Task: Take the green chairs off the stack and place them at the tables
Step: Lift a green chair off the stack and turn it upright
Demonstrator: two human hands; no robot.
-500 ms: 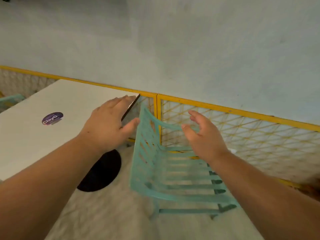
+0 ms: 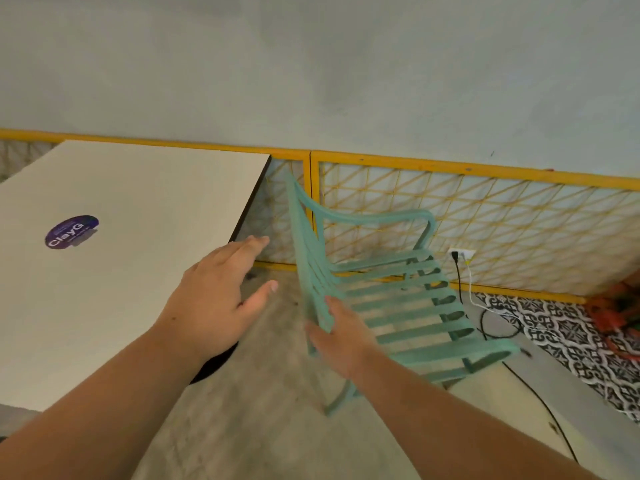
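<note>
One green slatted chair (image 2: 408, 306) stands on the floor just right of the pale table (image 2: 138, 188), its backrest toward the table and its seat toward the right. My right hand (image 2: 343, 337) grips the near edge of the backrest, thumb on the front face. Open with spread fingers, my left hand (image 2: 221, 299) hovers by the table's right edge, a short gap from the chair. No chair stack is in view.
A yellow mesh fence (image 2: 485, 220) runs along the wall behind the chair. A wall socket (image 2: 460, 253) there feeds cables trailing across the floor. The table's black round base (image 2: 214, 365) lies under my left wrist. Patterned tiles (image 2: 571, 337) are at the right.
My right hand has dropped from above the seat to the backrest's near edge and closed on it. My left hand has drawn back from the backrest.
</note>
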